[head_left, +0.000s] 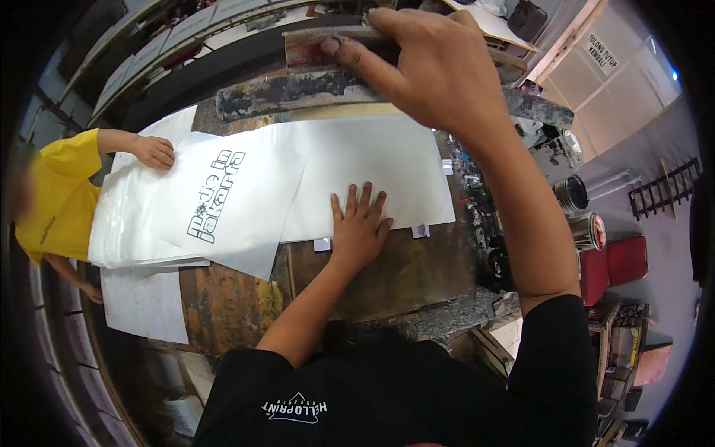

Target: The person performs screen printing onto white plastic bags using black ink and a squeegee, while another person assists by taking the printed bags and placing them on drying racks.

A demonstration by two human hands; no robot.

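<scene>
My left hand [360, 227] lies flat with fingers spread on a blank white sheet [372, 160] on the worktable. Raised beyond the sheet's far edge, my right hand [439, 67] grips a wide, ink-stained squeegee [305, 51], thumb on its near face. Its other fingers are partly hidden behind. Just below the squeegee runs a long bar [298, 93] crusted with grey ink, seemingly a screen frame's edge. To the left, a white sheet with black outlined lettering [216, 197] overlaps the blank one and tops a stack of sheets.
At the left, a person in a yellow shirt [67, 194] rests a hand [155, 153] on the stacked sheets. Ink cans [587, 231] stand beyond the ink-caked right edge of the table [387, 276]. A red chair [625, 261] is farther right, and racks [171, 45] stand behind.
</scene>
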